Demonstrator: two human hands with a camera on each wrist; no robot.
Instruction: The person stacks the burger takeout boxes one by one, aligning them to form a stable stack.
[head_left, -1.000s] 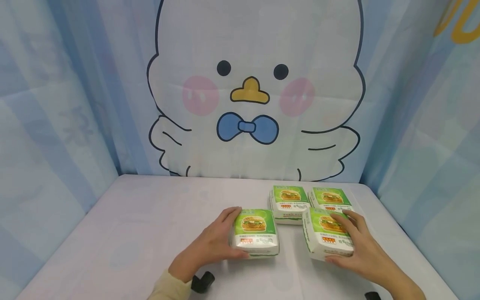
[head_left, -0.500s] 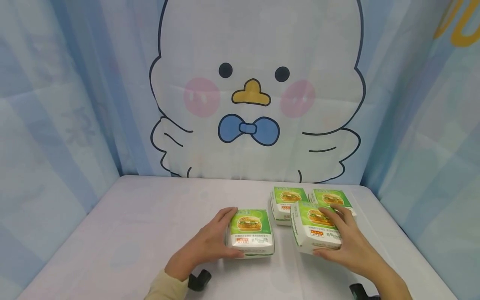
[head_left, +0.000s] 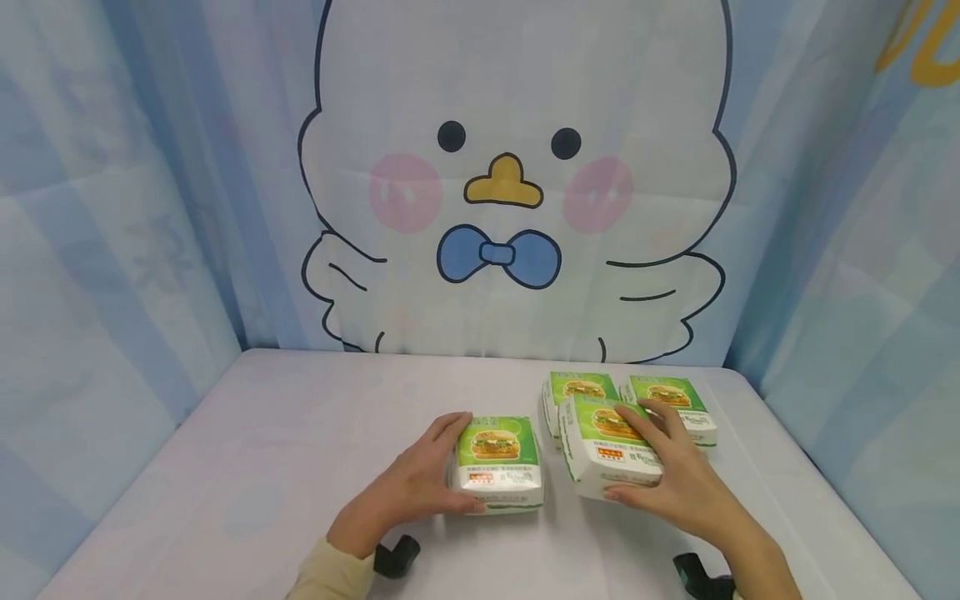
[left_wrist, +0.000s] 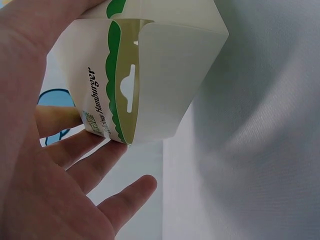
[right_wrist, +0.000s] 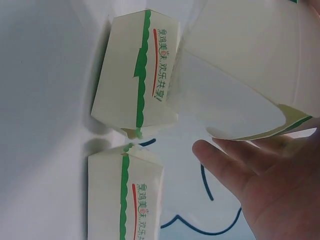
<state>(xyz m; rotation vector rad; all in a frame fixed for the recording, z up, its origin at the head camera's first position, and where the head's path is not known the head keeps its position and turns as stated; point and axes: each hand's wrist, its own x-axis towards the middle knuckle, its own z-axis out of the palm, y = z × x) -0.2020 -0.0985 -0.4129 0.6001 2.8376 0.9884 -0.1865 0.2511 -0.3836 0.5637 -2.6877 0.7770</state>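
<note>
Box (head_left: pixel 609 454) in right hand (head_left: pixel 681 473) farther left

So the near left box (head_left: pixel 497 462) and near right box (head_left: pixel 611 454) both look like thin folded paperboard, smooth with a bit of a satin sheen on the printed tops. The left wrist view shows smooth, fairly matt side panels too. Far left box (head_left: pixel 576 386) and far right box (head_left: pixel 671 393) seem like the same card stock. Tabletop (head_left: pixel 337 433) looks matt, kinda like fabric. Backdrop (head_left: pixel 525 100) is soft printed cloth, the sleeve (head_left: pixel 333 571) is matt fabric, and the black wrist piece (head_left: pixel 397 557) on the left looks like plastic.
</note>
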